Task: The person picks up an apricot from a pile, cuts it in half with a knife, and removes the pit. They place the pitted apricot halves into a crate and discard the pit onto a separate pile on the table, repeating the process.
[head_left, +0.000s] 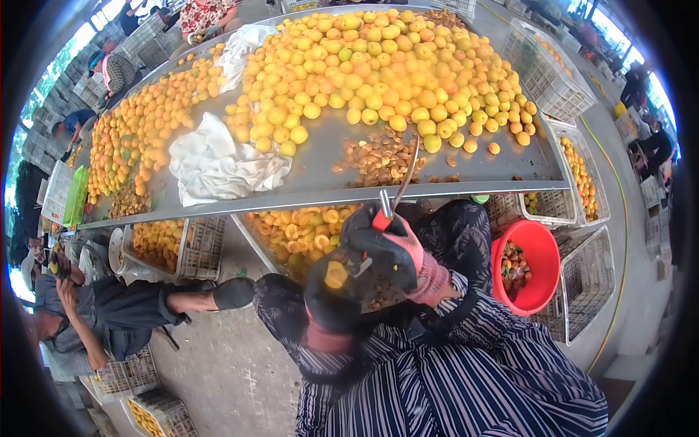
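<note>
My left hand (331, 298), in a black glove with a pink cuff, cups a halved yellow apricot (336, 274) over my lap. My right hand (389, 244), also gloved, grips a red-handled pitting tool (393, 197) whose thin metal blade sticks up toward the table edge. The tool's lower end is close to the apricot. A big heap of yellow apricots (378, 65) covers the metal table (320, 191) in front of me. A small pile of brown pits (375, 156) lies near the table's front edge.
A white cloth (218, 164) lies on the table's left part. A crate of halved apricots (302, 233) sits under the table, and a red bucket (535, 247) with pits stands at my right. White crates (553, 73) line the right side. A seated person (109, 313) works at left.
</note>
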Motion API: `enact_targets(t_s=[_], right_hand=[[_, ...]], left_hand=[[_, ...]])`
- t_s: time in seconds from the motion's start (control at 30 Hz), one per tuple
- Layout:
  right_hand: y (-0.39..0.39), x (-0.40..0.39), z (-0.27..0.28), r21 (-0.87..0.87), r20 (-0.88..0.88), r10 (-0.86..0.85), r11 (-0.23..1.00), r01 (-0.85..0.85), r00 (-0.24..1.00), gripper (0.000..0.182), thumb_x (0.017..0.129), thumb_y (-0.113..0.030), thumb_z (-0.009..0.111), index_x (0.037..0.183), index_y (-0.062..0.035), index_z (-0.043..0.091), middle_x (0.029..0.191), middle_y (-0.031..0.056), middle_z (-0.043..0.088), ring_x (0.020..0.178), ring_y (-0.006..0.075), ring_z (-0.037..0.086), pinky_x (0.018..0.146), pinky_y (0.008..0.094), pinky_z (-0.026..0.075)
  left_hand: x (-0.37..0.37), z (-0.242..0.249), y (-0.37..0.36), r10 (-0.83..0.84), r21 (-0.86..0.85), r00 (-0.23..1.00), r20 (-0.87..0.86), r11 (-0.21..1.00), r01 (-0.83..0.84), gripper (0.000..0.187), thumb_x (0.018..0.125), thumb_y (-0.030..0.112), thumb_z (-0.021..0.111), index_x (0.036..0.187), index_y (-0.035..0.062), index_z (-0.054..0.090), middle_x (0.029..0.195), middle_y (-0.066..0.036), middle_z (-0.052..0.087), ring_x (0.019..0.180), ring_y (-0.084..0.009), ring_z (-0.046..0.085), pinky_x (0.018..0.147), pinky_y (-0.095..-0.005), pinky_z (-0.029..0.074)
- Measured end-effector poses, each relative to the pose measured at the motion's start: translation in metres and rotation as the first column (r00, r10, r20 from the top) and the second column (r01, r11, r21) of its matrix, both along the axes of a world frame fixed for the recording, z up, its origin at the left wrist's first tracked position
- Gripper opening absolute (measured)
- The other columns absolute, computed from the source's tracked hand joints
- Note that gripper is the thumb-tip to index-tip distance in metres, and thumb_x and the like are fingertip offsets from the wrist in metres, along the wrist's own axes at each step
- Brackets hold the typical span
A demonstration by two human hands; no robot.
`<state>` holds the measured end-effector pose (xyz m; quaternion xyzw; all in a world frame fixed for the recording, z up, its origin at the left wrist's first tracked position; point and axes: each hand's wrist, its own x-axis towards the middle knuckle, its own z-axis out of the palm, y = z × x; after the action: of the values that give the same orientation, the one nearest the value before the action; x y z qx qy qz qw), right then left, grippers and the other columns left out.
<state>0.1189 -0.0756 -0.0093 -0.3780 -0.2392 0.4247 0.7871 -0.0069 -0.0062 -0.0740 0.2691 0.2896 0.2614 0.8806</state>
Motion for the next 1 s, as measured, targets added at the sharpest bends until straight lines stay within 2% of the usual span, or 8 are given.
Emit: enact_targets(t_s=[0.17,0.27,0.37,0.53,0.7,0.9,0.93,1.0], right_hand=[[-0.011,-0.009,-0.077,0.325,-0.449,0.381,0.912,-0.249,0.808,0.033,0.086,-0.014,0.058,0.115,-0.0007,0.05,0.115,0.0107,0.052,0.102,0.02,0.055,0.078,0.0287,0.048],[-0.02,-0.009,-0.018,-0.284,0.612,0.067,0.949,0.14,0.788,0.045,0.08,-0.018,0.064,0.121,-0.0054,0.05,0.124,0.0128,0.049,0.112,0.0247,0.051,0.093,0.0364,0.043],[-0.032,-0.007,0.026,-0.428,0.842,0.308,0.881,0.201,0.443,0.043,0.078,-0.018,0.065,0.118,-0.0078,0.054,0.114,0.0118,0.057,0.105,0.0231,0.056,0.091,0.0325,0.044],[-0.035,-0.008,0.018,-0.37,0.694,0.254,0.928,0.032,0.673,0.04,0.078,-0.022,0.066,0.113,-0.0051,0.058,0.098,0.0135,0.064,0.091,0.0259,0.061,0.082,0.0329,0.048],[-0.041,-0.014,0.016,-0.348,0.846,0.282,0.935,0.069,0.453,0.052,0.077,-0.02,0.064,0.125,-0.0067,0.047,0.097,0.0147,0.06,0.09,0.0295,0.059,0.079,0.0343,0.047],[-0.037,-0.011,0.022,-0.491,0.811,0.431,0.869,0.061,0.395,0.05,0.075,-0.019,0.068,0.119,-0.0032,0.05,0.104,0.0161,0.057,0.096,0.0307,0.057,0.083,0.0355,0.046],[-0.04,-0.002,0.018,-0.437,0.816,0.348,0.894,0.1,0.461,0.049,0.075,-0.022,0.069,0.118,-0.003,0.051,0.103,0.015,0.058,0.095,0.0296,0.057,0.083,0.0353,0.046],[-0.036,0.014,0.003,-0.477,0.712,0.328,0.875,0.084,0.621,0.047,0.076,-0.026,0.071,0.112,-0.0019,0.055,0.098,0.0119,0.06,0.09,0.0273,0.059,0.083,0.0338,0.047]], left_hand=[[-0.003,-0.002,0.003,-0.057,0.341,0.982,-0.183,0.933,0.118,0.042,0.093,0.043,0.035,0.11,0.0097,0.054,0.083,-0.002,0.06,0.069,-0.0129,0.056,0.057,-0.0239,0.046],[0.001,0.015,0.0,0.011,0.157,0.986,-0.168,0.987,0.015,0.043,0.093,0.044,0.034,0.105,0.0091,0.056,0.079,-0.001,0.059,0.062,-0.0104,0.053,0.053,-0.0212,0.043],[-0.003,0.037,0.004,-0.026,0.182,0.984,-0.174,0.982,0.058,0.046,0.095,0.044,0.03,0.102,0.007,0.057,0.076,-0.001,0.059,0.054,-0.0077,0.048,0.049,-0.0191,0.04],[-0.008,0.012,0.009,0.005,0.371,0.967,-0.254,0.924,0.093,0.052,0.096,0.043,0.023,0.1,0.0038,0.058,0.077,-0.003,0.061,0.045,-0.0044,0.039,0.044,-0.0157,0.035],[-0.01,0.005,0.007,0.191,0.973,0.978,-0.088,0.225,0.043,0.04,0.092,0.025,0.047,0.121,-0.0014,0.043,0.095,-0.011,0.061,0.074,-0.0149,0.06,0.065,-0.0259,0.049],[-0.015,0.032,0.017,-0.05,0.884,0.945,-0.323,0.341,0.321,0.059,0.077,0.019,0.067,0.124,-0.0021,0.038,0.101,-0.018,0.059,0.09,-0.0278,0.061,0.076,-0.0367,0.049],[-0.017,0.026,0.022,0.166,0.939,0.928,-0.335,-0.028,0.344,0.056,0.076,0.017,0.066,0.122,-0.0026,0.039,0.1,-0.019,0.059,0.089,-0.029,0.061,0.076,-0.0371,0.049],[-0.019,0.024,0.026,0.149,0.924,0.915,-0.376,-0.016,0.382,0.053,0.077,0.017,0.064,0.12,-0.0028,0.04,0.099,-0.019,0.059,0.088,-0.029,0.061,0.076,-0.0368,0.049]])
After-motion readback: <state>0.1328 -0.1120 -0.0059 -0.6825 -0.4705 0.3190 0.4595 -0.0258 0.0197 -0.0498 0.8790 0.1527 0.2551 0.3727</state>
